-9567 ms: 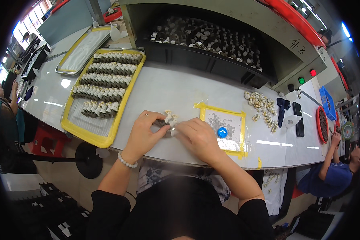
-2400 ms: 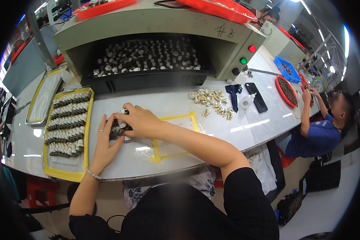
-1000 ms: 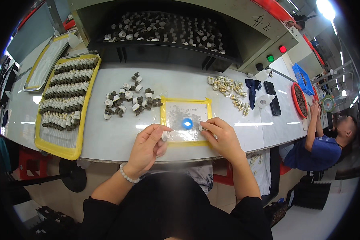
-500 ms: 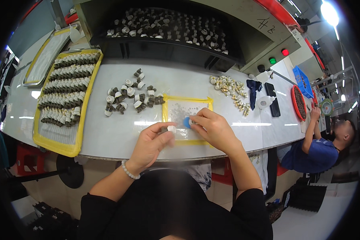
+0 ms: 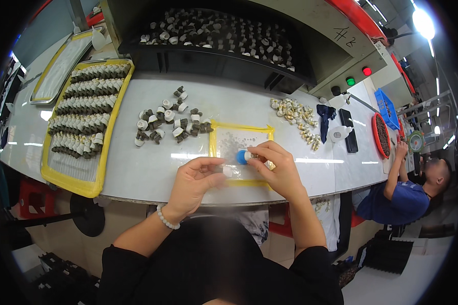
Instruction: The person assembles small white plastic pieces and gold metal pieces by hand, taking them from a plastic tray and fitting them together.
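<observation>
My left hand (image 5: 191,185) pinches a small white piece (image 5: 228,173) between thumb and fingers; its far part is hidden by them. In my right hand (image 5: 280,170) is a small part with a blue round end (image 5: 241,157) and a white section beside it, gripped by thumb and fingertips. The two pieces are apart, held above a yellow-taped rectangle (image 5: 212,145) on the table, where small grey round marks show. Beyond my left hand lies a loose pile of white-and-dark-grey fittings (image 5: 168,119). White-and-brass fittings (image 5: 300,117) are heaped beyond my right hand.
A yellow-edged tray (image 5: 89,189) with rows of fittings stands at left. A dark tray (image 5: 208,63) full of fittings sits in the machine opening at the back. To the right are a dark cloth (image 5: 324,122), a white bottle (image 5: 341,133), a red basin (image 5: 375,145) and a seated person (image 5: 397,201).
Both hands have shifted slightly right with their pieces. My right hand's part has turned, so more of its white section shows beside the blue end.
</observation>
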{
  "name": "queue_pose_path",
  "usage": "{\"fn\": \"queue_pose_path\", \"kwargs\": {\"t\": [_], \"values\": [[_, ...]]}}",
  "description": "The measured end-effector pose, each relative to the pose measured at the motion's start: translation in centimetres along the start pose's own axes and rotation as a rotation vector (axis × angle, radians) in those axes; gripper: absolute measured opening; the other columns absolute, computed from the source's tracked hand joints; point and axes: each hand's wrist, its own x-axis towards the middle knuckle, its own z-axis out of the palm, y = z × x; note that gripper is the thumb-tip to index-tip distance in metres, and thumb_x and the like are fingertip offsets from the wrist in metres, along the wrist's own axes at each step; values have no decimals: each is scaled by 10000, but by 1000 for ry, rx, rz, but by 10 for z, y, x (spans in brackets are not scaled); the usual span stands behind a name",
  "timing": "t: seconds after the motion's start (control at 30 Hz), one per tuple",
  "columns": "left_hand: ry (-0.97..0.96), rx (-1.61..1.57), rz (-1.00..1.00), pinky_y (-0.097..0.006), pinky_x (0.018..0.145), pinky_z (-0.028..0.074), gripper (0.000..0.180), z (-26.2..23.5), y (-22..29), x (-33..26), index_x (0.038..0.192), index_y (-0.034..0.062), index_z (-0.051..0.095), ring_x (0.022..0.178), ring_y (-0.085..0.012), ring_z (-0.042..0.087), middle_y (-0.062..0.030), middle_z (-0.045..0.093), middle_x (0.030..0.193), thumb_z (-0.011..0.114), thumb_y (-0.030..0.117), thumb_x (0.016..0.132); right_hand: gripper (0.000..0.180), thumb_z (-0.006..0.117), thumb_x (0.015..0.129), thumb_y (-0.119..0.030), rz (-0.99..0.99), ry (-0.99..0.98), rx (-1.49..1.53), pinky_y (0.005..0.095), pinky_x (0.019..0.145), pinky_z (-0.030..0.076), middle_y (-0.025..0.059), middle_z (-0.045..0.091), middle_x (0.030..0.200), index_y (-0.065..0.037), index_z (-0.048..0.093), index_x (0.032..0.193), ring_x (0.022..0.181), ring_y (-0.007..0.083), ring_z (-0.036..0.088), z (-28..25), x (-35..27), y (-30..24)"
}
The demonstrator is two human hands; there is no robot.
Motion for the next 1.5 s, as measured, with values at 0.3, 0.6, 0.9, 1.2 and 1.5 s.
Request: {"fn": "queue_pose_path", "kwargs": {"t": [0.3, 0.6, 0.9, 1.2, 1.5], "values": [[-16, -84, -25, -304, 758, 563, 200, -4, -1, 0, 1033, -28, 594, 859, -185, 665, -132, 665, 991, 656, -40, 843, 238, 674, 852, -33, 328, -32, 492, 269, 788, 523, 90, 617, 994, 38, 651, 1078, 895, 148, 611, 12, -14, -14], [4, -61, 2, -284, 751, 553, 179, -1, -2, -1, 1015, -34, 611, 845, -169, 665, -130, 674, 984, 660, -36, 842, 235, 705, 822, -39, 249, -3, 573, 258, 744, 502, 100, 637, 964, 20, 680, 1048, 873, 156, 613, 22, -12, -22], [36, 16, 8, -308, 664, 581, 140, 0, -4, -2, 984, -35, 595, 743, -210, 673, -172, 667, 934, 638, -44, 851, 268, 719, 808, -119, 175, -12, 530, 290, 704, 494, 91, 666, 942, -9, 690, 1050, 813, 203, 630, 18, -13, -24], [182, 1237, 672, -317, 695, 504, 229, -31, 36, -32, 925, -27, 622, 787, -230, 610, -120, 648, 908, 732, -54, 726, 185, 712, 800, -85, 485, 386, -47, 272, 614, 478, 90, 636, 856, 7, 668, 954, 717, 151, 608, -47, -46, 47], [253, 1520, 793, -388, 756, 470, 285, -29, 55, -19, 936, -14, 615, 866, -314, 558, -148, 599, 966, 757, 70, 704, 287, 726, 763, -72, 676, 421, -293, 269, 583, 447, 51, 586, 803, -10, 618, 1022, 647, 125, 528, -65, -68, 115]]}}
